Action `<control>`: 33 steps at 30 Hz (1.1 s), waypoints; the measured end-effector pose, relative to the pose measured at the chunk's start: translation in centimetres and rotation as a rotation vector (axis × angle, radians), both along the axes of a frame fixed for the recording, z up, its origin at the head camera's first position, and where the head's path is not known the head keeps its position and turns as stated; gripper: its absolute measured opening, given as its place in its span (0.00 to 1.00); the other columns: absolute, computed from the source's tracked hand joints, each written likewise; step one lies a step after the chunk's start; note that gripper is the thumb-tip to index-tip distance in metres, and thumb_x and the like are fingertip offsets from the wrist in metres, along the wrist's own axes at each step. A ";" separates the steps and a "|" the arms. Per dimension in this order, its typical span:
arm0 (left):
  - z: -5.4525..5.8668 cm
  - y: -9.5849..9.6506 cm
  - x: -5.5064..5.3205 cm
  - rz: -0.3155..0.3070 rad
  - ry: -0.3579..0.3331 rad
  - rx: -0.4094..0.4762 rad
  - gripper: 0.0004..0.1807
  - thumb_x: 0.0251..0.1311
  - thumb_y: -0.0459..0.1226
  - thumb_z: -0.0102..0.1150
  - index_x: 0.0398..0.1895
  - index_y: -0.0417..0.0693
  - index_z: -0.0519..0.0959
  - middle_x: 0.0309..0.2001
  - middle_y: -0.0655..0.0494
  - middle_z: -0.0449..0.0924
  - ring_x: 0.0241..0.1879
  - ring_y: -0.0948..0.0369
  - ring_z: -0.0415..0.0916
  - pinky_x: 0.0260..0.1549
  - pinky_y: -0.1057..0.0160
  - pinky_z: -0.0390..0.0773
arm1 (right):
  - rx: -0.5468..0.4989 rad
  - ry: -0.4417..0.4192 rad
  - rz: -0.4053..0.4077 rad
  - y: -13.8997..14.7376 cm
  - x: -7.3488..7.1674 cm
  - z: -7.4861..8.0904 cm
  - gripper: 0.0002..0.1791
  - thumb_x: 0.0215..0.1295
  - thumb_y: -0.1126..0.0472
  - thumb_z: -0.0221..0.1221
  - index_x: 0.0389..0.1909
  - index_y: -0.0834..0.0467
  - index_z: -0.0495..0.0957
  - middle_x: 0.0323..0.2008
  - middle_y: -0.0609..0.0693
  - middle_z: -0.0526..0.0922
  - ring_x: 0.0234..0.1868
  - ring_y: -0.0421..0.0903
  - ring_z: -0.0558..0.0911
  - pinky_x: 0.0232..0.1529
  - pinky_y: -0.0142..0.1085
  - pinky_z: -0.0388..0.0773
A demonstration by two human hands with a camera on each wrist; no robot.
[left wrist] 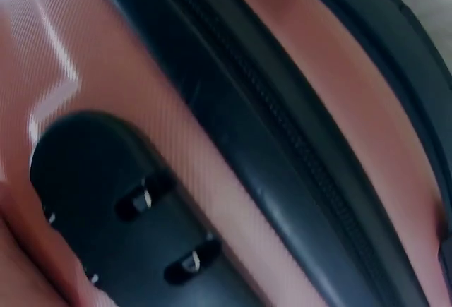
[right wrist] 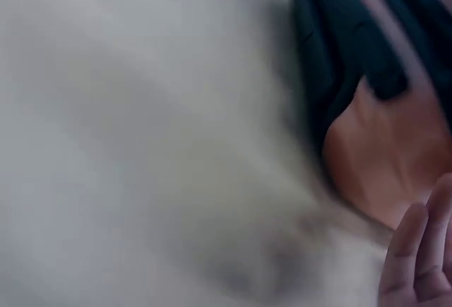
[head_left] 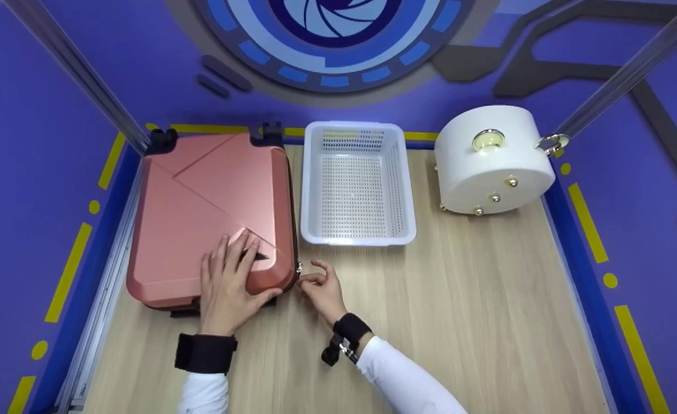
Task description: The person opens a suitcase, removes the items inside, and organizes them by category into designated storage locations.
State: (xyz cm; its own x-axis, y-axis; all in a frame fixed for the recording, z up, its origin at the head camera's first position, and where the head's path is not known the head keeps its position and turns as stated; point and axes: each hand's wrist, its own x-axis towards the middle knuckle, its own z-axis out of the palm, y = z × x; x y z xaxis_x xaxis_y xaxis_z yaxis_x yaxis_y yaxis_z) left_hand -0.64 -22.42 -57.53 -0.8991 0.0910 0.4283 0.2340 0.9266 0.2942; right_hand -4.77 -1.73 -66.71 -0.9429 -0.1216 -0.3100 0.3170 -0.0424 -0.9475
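A pink hard-shell suitcase (head_left: 212,195) lies flat on the left side of the table, its wheels toward the back wall. My left hand (head_left: 226,293) rests on its near right part, fingers spread over the shell, thumb along the front edge. At the near right corner, my right hand (head_left: 322,290) pinches at the metal zipper pull (head_left: 299,267) with bent thumb and forefinger; the tab between them is mostly hidden. The left wrist view shows the dark zipper band (left wrist: 282,130) and a black lock plate (left wrist: 106,173). Fingers (right wrist: 404,250) appear beside the shell in the right wrist view.
A white perforated plastic basket (head_left: 310,190) stands just right of the suitcase. Farther right, at the back, is a white round-topped bag (head_left: 470,155) with gold studs and a gold clasp. Blue printed walls (head_left: 22,190) enclose the wooden table (head_left: 459,299) at the sides and back.
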 end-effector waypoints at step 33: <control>-0.9 1.3 -0.5 0.061 0.045 -0.010 0.55 0.49 0.72 0.59 0.78 0.53 0.68 0.79 0.48 0.62 0.77 0.39 0.55 0.69 0.29 0.53 | 0.825 0.762 0.416 2.8 1.3 1.4 0.07 0.77 0.61 0.56 0.44 0.55 0.83 0.32 0.45 0.90 0.31 0.42 0.88 0.31 0.40 0.83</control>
State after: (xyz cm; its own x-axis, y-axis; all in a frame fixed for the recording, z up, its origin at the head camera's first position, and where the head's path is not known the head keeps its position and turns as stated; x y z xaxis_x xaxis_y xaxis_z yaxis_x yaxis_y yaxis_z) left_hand -1.15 -21.16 -58.48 -0.8829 0.0414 0.4677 0.1900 0.9424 0.2753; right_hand -3.47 1.03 -65.28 -0.8534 -0.4878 0.1838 -0.4924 0.6389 -0.5910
